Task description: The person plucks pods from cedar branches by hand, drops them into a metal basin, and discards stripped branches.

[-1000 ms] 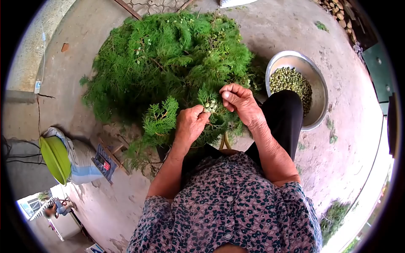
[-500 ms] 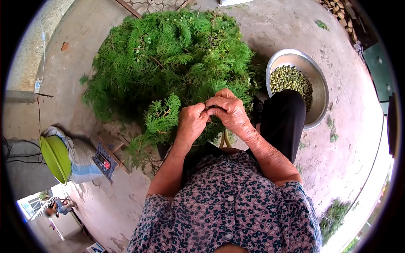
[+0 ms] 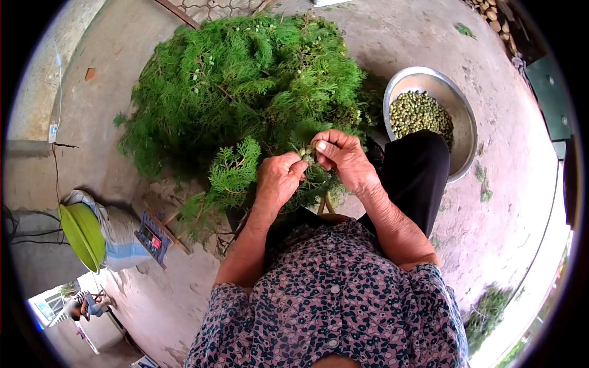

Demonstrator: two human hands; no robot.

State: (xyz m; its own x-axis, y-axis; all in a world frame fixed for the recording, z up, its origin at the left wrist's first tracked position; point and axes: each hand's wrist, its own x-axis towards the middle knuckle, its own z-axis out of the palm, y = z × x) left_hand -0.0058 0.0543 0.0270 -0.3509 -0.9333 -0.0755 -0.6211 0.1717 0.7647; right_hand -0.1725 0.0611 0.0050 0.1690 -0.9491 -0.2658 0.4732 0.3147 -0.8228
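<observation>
My left hand (image 3: 278, 179) is closed on a conifer sprig, thumb against bent fingers. Small pale green cones (image 3: 305, 152) show at its fingertips. My right hand (image 3: 350, 161) pinches at the same cluster, thumb against forefinger; a cone seems to sit between them, partly hidden. Both hands are close together above my lap. Just beyond them lies a large heap of green conifer branches (image 3: 245, 86), with cones showing among the foliage. A leafy spray (image 3: 234, 167) sticks out beside my left hand. To the right, a metal basin (image 3: 463, 122) holds many loose green cones (image 3: 420, 115).
My right knee (image 3: 423, 162) stands against the basin's near side. At left are a lime green tub (image 3: 83, 236), a pale sack (image 3: 126, 236) and a small wooden stool (image 3: 162, 230). Firewood (image 3: 494, 18) is stacked far right. Another person (image 3: 89, 305) sits at lower left.
My right hand has shifted slightly right, opening a small gap between the hands. Green cones now show between my fingertips. The view has moved slightly.
</observation>
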